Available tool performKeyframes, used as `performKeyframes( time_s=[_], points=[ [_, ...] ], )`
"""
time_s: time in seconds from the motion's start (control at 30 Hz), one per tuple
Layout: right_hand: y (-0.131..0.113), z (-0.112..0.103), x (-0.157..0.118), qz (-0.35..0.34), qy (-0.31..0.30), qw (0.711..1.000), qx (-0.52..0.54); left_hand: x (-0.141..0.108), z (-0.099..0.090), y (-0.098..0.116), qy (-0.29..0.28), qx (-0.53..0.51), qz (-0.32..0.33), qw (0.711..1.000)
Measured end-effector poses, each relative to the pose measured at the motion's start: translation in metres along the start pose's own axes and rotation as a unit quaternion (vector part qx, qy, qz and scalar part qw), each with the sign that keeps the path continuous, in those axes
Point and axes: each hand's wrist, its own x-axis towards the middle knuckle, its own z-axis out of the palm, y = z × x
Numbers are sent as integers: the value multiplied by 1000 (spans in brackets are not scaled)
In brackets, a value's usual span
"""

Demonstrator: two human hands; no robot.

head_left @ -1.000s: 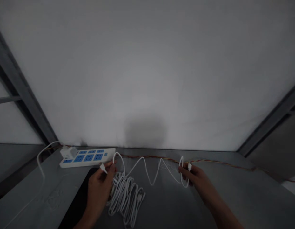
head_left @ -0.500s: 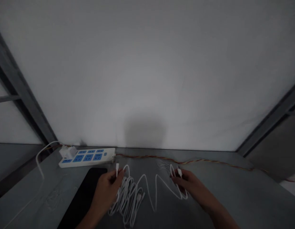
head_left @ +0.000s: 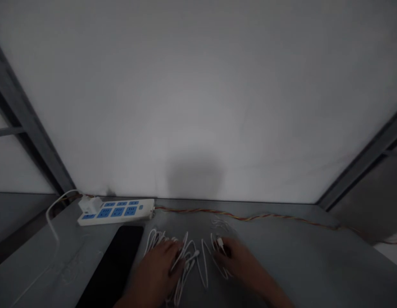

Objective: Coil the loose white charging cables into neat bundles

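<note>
White charging cables (head_left: 182, 284) lie in a loose bundle on the grey table. My left hand (head_left: 161, 269) is over this bundle, its fingers curled round a cable strand; the fingertips are partly hidden by loops. A small white plug end (head_left: 196, 253) shows just right of that thumb. My right hand (head_left: 235, 259) pinches a small loop of white cable, with its white connector (head_left: 220, 242) sticking up by the fingers. Between the two hands a zigzag length of cable (head_left: 203, 261) hangs or lies slack; I cannot tell which.
A white power strip (head_left: 116, 211) with blue sockets stands at the back left, a white charger (head_left: 90, 205) plugged in. A black flat slab (head_left: 113, 267) lies left of my left hand. A twisted red-yellow wire (head_left: 243, 218) runs along the back, before a pale wall (head_left: 198, 94).
My left hand has moved right and down onto the cable bundle. My right hand has come left with its cable loop, so the hands are closer together and the cable between them is slacker.
</note>
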Motion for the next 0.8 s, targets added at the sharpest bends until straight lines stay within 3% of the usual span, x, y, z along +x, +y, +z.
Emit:
performKeyframes(
  time_s=[0.13,0.27,0.43,0.6,0.8],
  points=[
    [0,11,-3,2,17,996,-82,-1,2,4,6,96,60,994],
    [5,22,-6,25,27,991,-129,-2,7,6,-26,149,52,987],
    [5,28,-9,5,20,986,-163,-8,13,4,-54,148,64,985],
    [-5,33,-13,32,4,976,-214,-13,16,1,-5,123,90,988],
    [-14,36,-14,61,27,969,-238,-17,20,-8,49,35,107,992]
  ],
)
